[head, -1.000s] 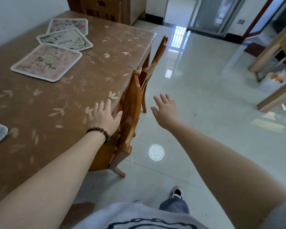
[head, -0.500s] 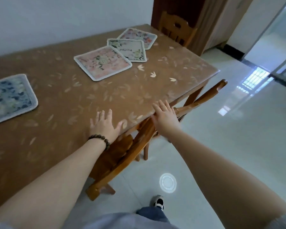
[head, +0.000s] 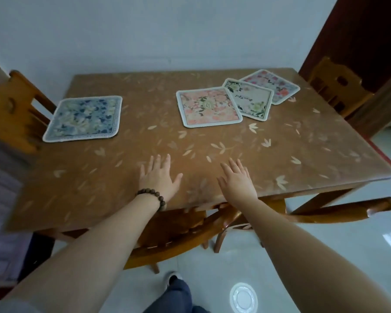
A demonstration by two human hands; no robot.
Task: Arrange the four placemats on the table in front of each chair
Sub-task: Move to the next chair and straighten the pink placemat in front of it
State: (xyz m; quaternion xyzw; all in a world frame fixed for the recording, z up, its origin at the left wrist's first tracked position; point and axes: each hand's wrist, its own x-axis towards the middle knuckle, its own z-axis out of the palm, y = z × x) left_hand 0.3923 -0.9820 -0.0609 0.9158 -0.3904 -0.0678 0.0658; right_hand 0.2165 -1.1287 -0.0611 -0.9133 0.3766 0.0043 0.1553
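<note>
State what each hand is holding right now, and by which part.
Nothing is held. The left hand and right hand are open with fingers spread over the table, clear of all four placemats.

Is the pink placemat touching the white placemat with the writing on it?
Touching. The head view shows the white placemat's left corner lying over the right edge of the pink placemat, with no table showing between them.

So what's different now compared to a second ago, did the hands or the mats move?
The left hand let go of the chair back and now lies flat on the table; the right hand came forward over the table edge, open. Neither holds anything. The four placemats lie as before, three overlapping.
</note>
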